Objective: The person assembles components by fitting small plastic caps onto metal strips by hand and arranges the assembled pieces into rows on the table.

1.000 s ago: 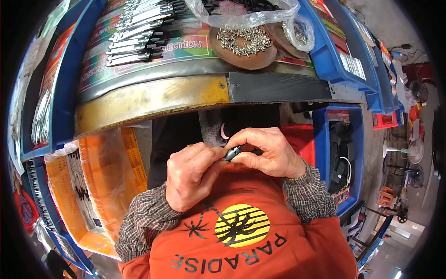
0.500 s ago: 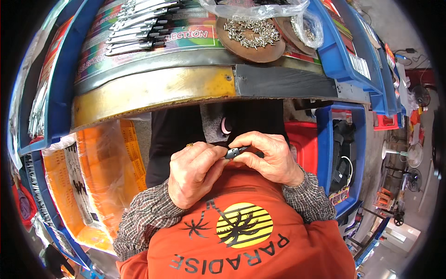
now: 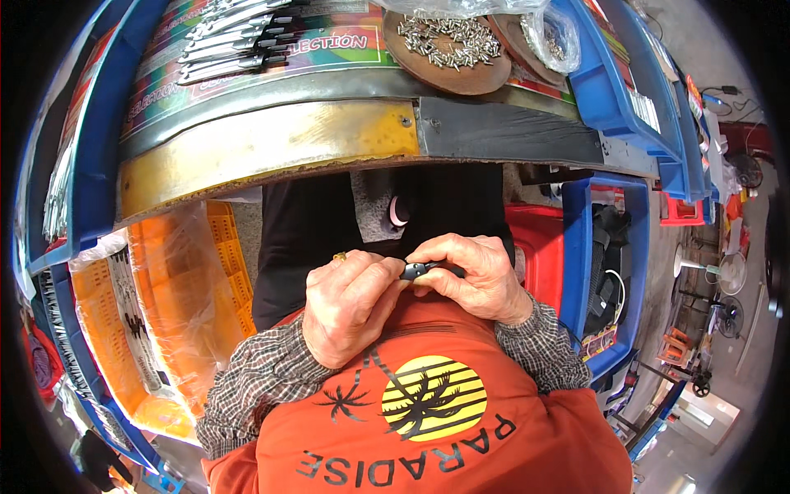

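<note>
Your left hand (image 3: 350, 306) and right hand (image 3: 479, 278), fingers closed, pinch a dark piece (image 3: 415, 271), seemingly unfinished; far loose pins (image 3: 467, 58) appear unused.

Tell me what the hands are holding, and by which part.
Both hold one small dark grey-and-black piece: the left hand pinches its left end, the right hand its black right side. The fingers hide its tips.
</note>
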`<state>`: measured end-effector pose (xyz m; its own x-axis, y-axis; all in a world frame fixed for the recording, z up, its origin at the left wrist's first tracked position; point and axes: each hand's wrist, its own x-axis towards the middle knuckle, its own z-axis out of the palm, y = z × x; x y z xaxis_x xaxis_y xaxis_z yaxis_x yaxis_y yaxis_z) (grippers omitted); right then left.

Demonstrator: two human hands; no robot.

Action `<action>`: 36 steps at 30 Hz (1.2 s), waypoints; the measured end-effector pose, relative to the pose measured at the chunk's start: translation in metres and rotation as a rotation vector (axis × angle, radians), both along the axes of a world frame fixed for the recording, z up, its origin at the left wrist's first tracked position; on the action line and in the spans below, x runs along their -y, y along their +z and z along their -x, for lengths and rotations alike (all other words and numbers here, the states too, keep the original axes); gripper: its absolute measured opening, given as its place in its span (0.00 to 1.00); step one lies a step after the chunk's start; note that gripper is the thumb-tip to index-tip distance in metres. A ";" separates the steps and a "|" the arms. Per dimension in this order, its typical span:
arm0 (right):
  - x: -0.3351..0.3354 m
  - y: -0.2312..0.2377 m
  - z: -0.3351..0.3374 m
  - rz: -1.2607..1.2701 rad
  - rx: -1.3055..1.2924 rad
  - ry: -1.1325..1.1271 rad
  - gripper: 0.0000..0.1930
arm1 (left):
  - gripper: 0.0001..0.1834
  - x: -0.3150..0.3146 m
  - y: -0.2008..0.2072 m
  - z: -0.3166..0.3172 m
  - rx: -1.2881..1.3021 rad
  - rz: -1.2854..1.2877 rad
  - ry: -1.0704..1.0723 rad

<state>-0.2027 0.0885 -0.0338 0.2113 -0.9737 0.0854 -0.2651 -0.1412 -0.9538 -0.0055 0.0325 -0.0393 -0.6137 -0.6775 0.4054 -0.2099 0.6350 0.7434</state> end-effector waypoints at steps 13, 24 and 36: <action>-0.002 -0.006 -0.006 -0.019 0.110 -0.079 0.06 | 0.14 0.008 -0.001 0.000 0.037 0.010 -0.059; 0.000 -0.008 -0.007 0.104 0.049 -0.131 0.09 | 0.15 0.003 0.000 0.003 0.018 0.056 0.046; 0.001 -0.011 -0.006 0.102 0.072 -0.113 0.10 | 0.14 0.007 0.000 0.003 -0.007 0.096 0.009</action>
<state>-0.1965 0.0876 -0.0446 0.0907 -0.9763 0.1963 -0.2164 -0.2118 -0.9531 -0.0090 0.0250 -0.0391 -0.6043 -0.6408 0.4734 -0.2111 0.7018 0.6804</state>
